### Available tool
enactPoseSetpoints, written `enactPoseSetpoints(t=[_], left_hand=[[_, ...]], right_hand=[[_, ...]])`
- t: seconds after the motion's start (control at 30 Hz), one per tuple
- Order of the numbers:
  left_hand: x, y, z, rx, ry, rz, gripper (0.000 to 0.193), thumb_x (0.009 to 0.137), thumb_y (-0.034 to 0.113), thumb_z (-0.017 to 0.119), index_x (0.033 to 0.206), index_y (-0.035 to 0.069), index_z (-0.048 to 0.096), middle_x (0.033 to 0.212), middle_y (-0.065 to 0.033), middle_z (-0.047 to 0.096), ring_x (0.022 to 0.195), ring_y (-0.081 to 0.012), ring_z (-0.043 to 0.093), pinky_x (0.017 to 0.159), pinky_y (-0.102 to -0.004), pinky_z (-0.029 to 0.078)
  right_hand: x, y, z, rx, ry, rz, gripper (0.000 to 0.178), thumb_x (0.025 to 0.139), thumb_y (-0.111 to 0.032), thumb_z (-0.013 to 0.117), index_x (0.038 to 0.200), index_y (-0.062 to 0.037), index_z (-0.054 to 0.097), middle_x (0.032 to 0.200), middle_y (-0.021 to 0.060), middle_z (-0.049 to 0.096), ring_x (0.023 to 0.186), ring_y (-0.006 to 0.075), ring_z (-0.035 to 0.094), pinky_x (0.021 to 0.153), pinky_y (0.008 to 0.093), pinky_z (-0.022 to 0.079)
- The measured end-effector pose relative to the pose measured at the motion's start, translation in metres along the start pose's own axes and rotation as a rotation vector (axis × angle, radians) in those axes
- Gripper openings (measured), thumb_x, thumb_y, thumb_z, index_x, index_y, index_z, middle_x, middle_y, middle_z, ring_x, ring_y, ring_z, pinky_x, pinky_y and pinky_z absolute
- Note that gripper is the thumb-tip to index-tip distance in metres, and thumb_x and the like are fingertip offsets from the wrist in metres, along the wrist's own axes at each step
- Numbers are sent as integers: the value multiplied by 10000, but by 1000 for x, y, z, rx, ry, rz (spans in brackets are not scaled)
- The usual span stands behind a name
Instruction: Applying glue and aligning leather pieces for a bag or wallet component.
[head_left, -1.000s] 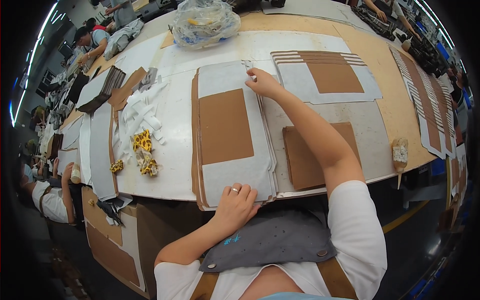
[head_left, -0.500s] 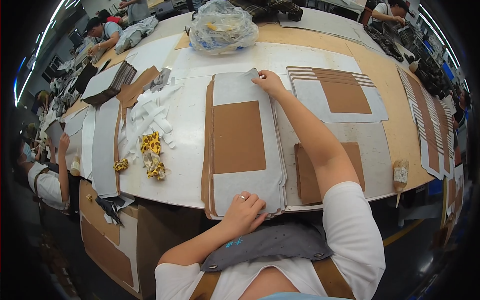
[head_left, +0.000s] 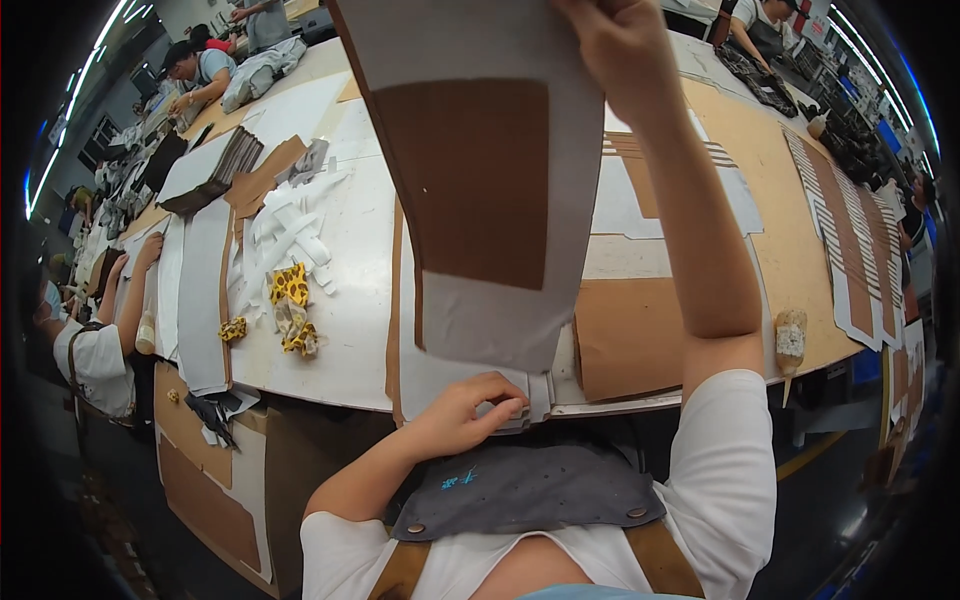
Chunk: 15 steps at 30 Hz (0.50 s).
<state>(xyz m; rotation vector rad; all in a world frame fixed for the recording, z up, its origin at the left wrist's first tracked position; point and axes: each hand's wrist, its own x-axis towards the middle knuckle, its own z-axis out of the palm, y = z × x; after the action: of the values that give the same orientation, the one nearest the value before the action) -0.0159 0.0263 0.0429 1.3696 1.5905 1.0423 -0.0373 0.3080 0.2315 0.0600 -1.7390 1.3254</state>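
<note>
My raised right hand (head_left: 625,60) grips the top corner of a grey-white sheet with a brown rectangle (head_left: 470,185). The sheet hangs tilted over the table, its lower end above the near part of a sheet stack (head_left: 408,385). My left hand (head_left: 470,412) rests on the stack's near end, thumb and fingers curled together; whether anything is between them is hidden. Right of the hanging sheet lies a pile of plain brown sheets (head_left: 630,340). Behind my right forearm, overlapped white-and-brown sheets (head_left: 735,190) are partly covered.
White strips (head_left: 295,235) and crumpled yellow spotted wrapping (head_left: 290,290) lie to the left, beside long grey sheets (head_left: 207,300). A bottle with a nozzle (head_left: 790,340) is at the right edge. Fanned striped sheets (head_left: 850,240) lie farther right. A co-worker (head_left: 100,360) works at the left.
My right hand has lifted the top sheet off the stack, up and toward me. The left hand has moved slightly left and its fingers have curled. The spotted wrapping has not moved.
</note>
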Motion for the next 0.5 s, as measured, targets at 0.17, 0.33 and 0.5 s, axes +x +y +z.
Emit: enactPoseSetpoints(t=[0.17, 0.33, 0.5], left_hand=[[47, -20, -1, -556, -41, -170, 379, 944, 294, 489, 1150, -19, 537, 1092, -99, 581, 976, -190, 578, 866, -299, 468], [112, -23, -5, -1096, 343, -153, 350, 949, 346, 446, 1154, 66, 492, 1129, -84, 547, 1115, -203, 506, 958, -360, 407], [144, -9, -7, -1188, 444, -60, 319, 919, 291, 517, 1161, 88, 477, 1121, -31, 558, 1117, -159, 490, 925, -349, 405]], right_hand=[[7, -84, -20, 98, 103, -81, 166, 892, -105, 539, 966, 18, 621, 805, 71, 647, 681, 113, 589, 635, 237, 473], [20, -95, -53, 71, 212, -133, 196, 884, -124, 543, 994, 24, 608, 852, 90, 646, 717, 138, 601, 660, 253, 479], [19, -59, -123, 106, 414, -142, 210, 869, -120, 560, 1014, 28, 600, 870, 94, 647, 748, 148, 603, 697, 261, 475]])
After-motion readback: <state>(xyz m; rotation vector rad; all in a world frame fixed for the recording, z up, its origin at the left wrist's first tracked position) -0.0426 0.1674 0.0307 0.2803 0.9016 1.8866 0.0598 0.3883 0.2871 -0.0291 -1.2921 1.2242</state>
